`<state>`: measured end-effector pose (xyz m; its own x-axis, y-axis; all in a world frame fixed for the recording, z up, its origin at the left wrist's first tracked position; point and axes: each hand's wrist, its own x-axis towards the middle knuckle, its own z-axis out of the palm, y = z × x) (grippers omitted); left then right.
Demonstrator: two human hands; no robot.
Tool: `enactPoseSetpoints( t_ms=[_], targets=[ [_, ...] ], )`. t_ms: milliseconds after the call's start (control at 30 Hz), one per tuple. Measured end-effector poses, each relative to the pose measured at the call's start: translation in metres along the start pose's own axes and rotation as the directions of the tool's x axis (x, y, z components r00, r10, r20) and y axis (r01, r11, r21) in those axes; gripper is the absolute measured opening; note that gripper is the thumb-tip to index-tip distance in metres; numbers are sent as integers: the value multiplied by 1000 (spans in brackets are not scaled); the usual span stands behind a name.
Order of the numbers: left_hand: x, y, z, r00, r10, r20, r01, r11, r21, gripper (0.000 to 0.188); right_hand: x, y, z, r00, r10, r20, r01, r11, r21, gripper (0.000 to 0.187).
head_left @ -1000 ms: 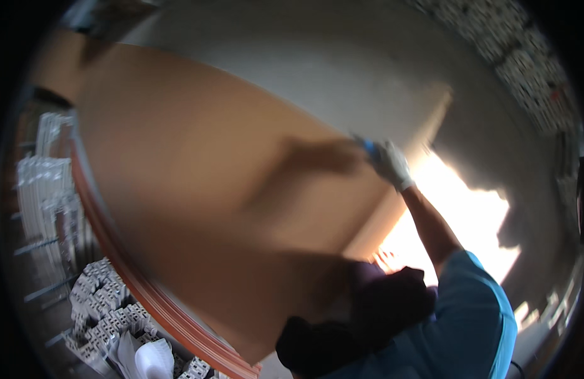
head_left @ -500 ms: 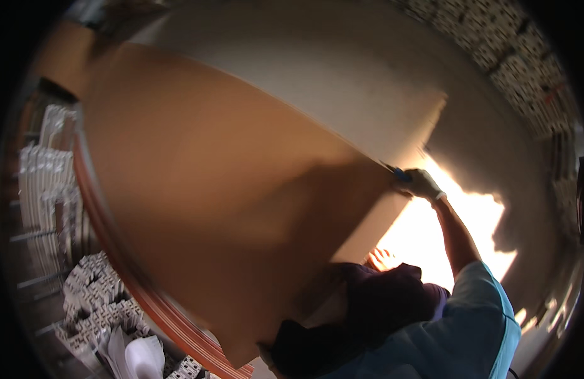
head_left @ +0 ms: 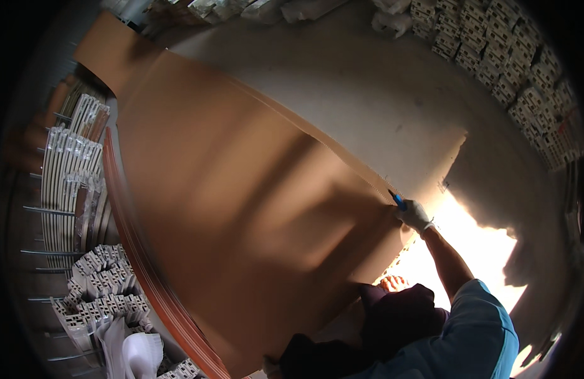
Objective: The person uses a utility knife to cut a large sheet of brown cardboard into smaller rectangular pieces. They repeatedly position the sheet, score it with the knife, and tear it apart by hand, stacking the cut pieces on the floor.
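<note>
A: Cardboard (head_left: 241, 215), big brown sheet, lies flat on the grey floor (head_left: 368, 82) and fills most of the view. Second layer (head_left: 393, 151) shows beyond a long diagonal edge.

B: Right hand (head_left: 414, 215)?

A: White glove, fingers closed round a blue cutter (head_left: 397, 200). Blade end sits right on that diagonal edge, arm stretched out from low right. My read: the sheet is down flat so the floor backs the blade, and the reach keeps the body off the cut line.

B: Left hand?

A: Can't make it out. Something pale at the sheet's near edge, bottom centre, maybe fingers; grip unreadable. Dark knee or clothing just right of it, near the sheet's lower corner.

B: Packages, labels?

A: Stacked small boxes (head_left: 525, 69), pale with dark print, curve along the upper right. Plastic-wrapped bundles (head_left: 267, 9) at the top edge. White ribbed strips (head_left: 65, 183) upright in a wire rack on the left; loose grey-white profile pieces (head_left: 102, 290) heaped below them; a white crumpled bag (head_left: 140, 354) lower left. Print too small to tell.

B: Light?

A: Hard sun patch (head_left: 469, 252) on the floor just beyond the forearm.
</note>
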<state>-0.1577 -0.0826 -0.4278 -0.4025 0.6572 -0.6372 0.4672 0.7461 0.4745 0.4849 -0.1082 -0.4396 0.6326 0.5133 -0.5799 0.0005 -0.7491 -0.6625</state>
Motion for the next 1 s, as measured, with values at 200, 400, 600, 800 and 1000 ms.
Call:
enactPoseSetpoints(
  t_ms=[200, 400, 600, 800, 1000],
  targets=[
    [5, -3, 7, 1000, -22, 12, 22, 999, -25, 32, -16, 30, -8, 997, 33, -75, -36, 998, -45, 17],
    [8, 3, 14, 998, -27, 53, 29, 999, -35, 32, -9, 27, -18, 967, -41, -251, -9, 980, -197, 13],
    [16, 6, 19, 996, -9, 92, 15, 998, -64, 32, -5, 22, -24, 974, -89, -206, 48, 979, -198, 19],
    [29, 11, 24, 991, 13, 131, -4, 998, -67, 32, 9, 29, -26, 988, -91, -126, 13, 859, -513, 25],
    [32, 12, 25, 991, 4, 137, 7, 997, -80, 33, 6, 12, -33, 992, -47, -119, -18, 870, -493, 20]
  ],
)
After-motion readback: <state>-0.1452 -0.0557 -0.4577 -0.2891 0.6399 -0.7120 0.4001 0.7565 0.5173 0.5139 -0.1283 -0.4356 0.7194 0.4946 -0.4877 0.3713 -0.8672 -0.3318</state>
